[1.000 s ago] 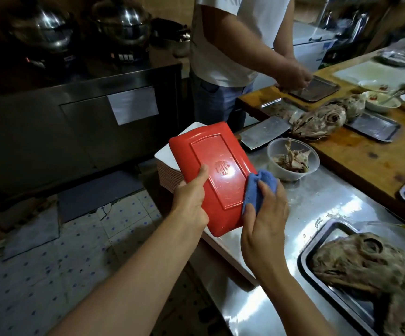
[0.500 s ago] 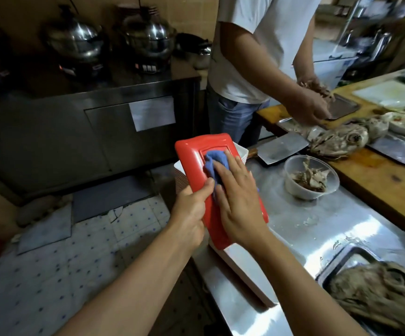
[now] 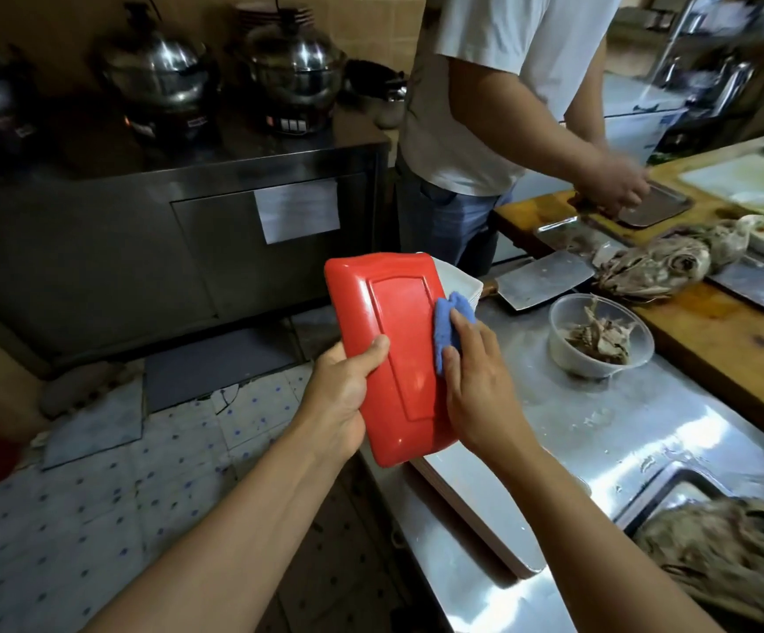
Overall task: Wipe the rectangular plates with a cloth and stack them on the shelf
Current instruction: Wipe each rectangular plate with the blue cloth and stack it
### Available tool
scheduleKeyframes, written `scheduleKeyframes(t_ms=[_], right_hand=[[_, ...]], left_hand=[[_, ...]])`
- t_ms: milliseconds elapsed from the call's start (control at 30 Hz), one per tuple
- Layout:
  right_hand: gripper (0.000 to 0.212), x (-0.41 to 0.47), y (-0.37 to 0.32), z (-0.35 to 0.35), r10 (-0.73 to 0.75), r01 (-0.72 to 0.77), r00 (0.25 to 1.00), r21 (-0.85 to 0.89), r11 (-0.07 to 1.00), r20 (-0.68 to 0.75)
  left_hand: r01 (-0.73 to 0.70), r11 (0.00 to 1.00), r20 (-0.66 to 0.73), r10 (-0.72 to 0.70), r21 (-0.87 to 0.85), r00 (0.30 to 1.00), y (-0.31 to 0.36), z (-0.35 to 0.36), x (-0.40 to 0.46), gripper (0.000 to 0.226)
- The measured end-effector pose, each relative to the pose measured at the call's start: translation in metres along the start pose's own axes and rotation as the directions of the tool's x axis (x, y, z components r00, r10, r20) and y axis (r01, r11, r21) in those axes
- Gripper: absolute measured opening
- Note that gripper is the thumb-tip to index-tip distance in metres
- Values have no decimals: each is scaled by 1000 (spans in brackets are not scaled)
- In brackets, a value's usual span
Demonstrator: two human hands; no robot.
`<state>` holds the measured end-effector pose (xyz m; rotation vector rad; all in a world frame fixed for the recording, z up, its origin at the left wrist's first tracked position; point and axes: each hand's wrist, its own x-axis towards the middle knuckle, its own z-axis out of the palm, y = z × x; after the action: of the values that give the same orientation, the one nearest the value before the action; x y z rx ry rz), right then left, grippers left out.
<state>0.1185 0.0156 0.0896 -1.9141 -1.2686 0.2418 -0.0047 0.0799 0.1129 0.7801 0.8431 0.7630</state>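
Nearest to you, your two forearms reach in from the bottom edge. Your left hand (image 3: 343,395) has its grip closed on the left long edge of the red plate (image 3: 393,340), thumb lying across the upturned underside and the other fingers hidden behind it. The plate is rectangular, held bottom-up and tilted, its near corner hanging just over the front edge of the steel surface (image 3: 608,431). Your right hand (image 3: 476,386) presses a folded blue cloth (image 3: 588,324) flat against the plate's right side with fairly straight fingers; the cloth sticks out past your fingertips, so the grip there is a flat press and not a curl around it.

Under and behind the red plate, a stack of white plates (image 3: 457,278) sits at the surface's left end, its far corner showing beyond the red rim. At lower right, a metal tray (image 3: 658,486) holds a large cooked animal head (image 3: 736,555), blurred at the frame edge.

Further along the surface stands a clear plastic bowl (image 3: 599,333) with scraps of meat and bone in it. Just beyond it lies a cleaver (image 3: 544,281), blade flat. To the right runs a wooden board (image 3: 736,358) carrying another head (image 3: 654,267) and flat metal trays.

Beyond that, a second person (image 3: 498,84) in a white shirt and jeans stands at the board's far end, hands over a tray. On the far left, steel pots (image 3: 293,70) sit on a dark cabinet (image 3: 142,221).
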Motion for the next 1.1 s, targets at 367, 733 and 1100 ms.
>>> scheduleKeyframes(t_ms=[367,733,1100], right_hand=[[21,9,10,-25,140,-143,972,0,990,-188],[23,6,25,-43,257,-252,925,52,966,-281],[25,2,63,-48,265,-263,901,54,963,-343]], left_hand=[[-454,678,174,441,578,881,36,-11,20,14],[-309,-597,563,299,740,770,29,36,57,27],[-179,-715,432,187,676,882,-26,52,92,30]])
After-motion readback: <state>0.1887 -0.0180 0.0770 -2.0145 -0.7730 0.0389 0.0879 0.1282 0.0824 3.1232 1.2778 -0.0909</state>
